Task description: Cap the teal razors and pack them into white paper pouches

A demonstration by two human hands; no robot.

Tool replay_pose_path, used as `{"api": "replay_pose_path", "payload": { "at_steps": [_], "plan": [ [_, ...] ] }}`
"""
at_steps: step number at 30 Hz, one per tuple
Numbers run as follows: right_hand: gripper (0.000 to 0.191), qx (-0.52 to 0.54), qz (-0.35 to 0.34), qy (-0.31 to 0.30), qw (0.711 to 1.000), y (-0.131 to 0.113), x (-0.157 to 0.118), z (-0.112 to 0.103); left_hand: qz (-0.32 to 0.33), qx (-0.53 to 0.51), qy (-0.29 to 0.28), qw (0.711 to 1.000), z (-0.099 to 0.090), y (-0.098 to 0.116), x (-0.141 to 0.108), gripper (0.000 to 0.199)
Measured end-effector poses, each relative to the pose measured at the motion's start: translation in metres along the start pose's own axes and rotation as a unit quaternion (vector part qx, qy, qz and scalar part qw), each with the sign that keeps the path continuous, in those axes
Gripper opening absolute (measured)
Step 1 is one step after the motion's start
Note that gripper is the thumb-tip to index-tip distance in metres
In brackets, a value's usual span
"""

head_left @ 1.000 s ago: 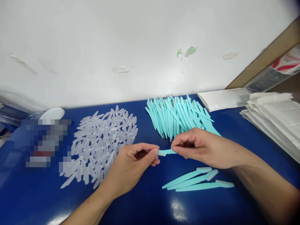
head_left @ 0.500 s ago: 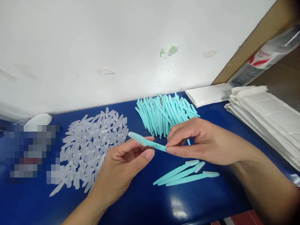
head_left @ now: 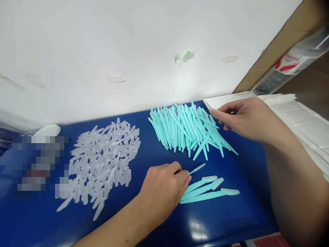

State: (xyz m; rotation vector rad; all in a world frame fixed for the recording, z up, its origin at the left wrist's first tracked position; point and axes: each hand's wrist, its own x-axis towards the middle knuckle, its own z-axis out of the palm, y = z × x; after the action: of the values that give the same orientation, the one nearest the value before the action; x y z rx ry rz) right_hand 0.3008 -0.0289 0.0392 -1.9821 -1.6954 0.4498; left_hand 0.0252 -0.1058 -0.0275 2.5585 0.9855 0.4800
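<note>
My left hand (head_left: 167,185) is closed on a turquoise eyebrow razor (head_left: 199,167), whose pale head pokes out past the fingertips; its handle is hidden. Just beneath lie three matching razors (head_left: 209,196), side by side with heads to the right. My right hand (head_left: 238,115) is at the upper right edge of a turquoise razor pile (head_left: 177,128). Its thumb and fingers are pinched together; what they grip, if anything, I cannot make out. To the left, many translucent blade caps (head_left: 102,161) are spread on the blue table (head_left: 144,223).
A white wall (head_left: 128,51) rises behind the table. White padded packets (head_left: 288,116) lie at the right, with a plastic bottle (head_left: 289,63) leaning by a cardboard panel (head_left: 272,51). A white oval object (head_left: 47,131) lies at the far left.
Both hands held one razor in mid-air before. Now my left hand has come down with a razor beside the three loose ones, and my right hand has moved up and right to the pile.
</note>
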Motion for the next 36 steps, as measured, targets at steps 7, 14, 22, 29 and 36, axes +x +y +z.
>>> {"api": "replay_pose_path", "payload": {
  "at_steps": [7,14,22,29,36],
  "plan": [
    [0.034,-0.08,0.024,-0.031,0.996,0.015,0.01,0.011,0.062,0.003,0.026,0.998,0.006,0.005,-0.009,0.021],
    [0.026,-0.118,-0.006,-0.039,0.992,0.022,0.018,0.025,0.088,0.015,-0.007,0.996,0.006,0.005,-0.019,0.027],
    [0.028,-0.162,-0.035,-0.028,0.986,0.013,0.013,0.031,0.059,-0.028,0.023,0.998,-0.032,-0.007,-0.016,0.023],
    [0.031,-0.208,-0.093,0.002,0.974,0.0,-0.004,0.018,-0.013,0.025,0.087,0.996,-0.062,-0.035,-0.027,0.024],
    [0.03,-0.223,-0.089,0.112,0.964,-0.016,-0.023,0.006,-0.079,0.066,0.114,0.988,-0.088,-0.05,-0.033,0.027]
  ]
}}
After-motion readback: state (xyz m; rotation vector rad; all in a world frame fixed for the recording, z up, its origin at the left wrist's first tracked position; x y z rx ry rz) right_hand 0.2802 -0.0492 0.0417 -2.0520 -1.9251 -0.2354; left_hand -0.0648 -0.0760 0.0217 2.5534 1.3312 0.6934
